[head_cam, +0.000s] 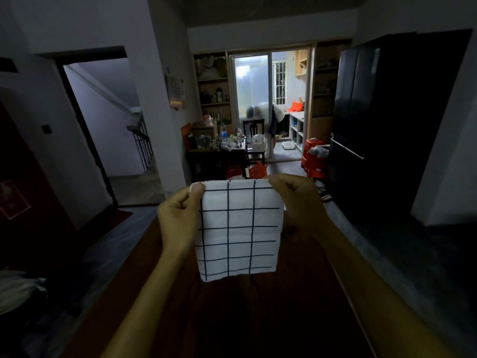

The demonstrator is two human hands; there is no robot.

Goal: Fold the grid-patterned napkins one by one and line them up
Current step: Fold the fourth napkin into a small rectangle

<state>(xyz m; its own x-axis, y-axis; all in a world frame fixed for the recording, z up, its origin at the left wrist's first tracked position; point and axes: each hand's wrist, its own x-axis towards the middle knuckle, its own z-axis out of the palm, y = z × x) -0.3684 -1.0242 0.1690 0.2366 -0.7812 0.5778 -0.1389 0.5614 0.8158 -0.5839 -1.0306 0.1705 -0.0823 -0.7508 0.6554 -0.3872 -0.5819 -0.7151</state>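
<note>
A white napkin with a dark grid pattern [238,228] hangs in the air in front of me, above a dark wooden table [232,319]. My left hand [178,215] pinches its top left corner between thumb and fingers. At the top right corner, my right hand [296,200] pinches the cloth the same way. The napkin hangs flat and nearly rectangular, with a faint horizontal crease across its middle. No other napkins show in this view.
The room is dim. A black fridge [387,120] stands at the right, a cluttered table with a chair [254,140] at the back, red stools [313,158] beside them. A person bends over in the far doorway [263,115]. A stairway opens at the left [121,125].
</note>
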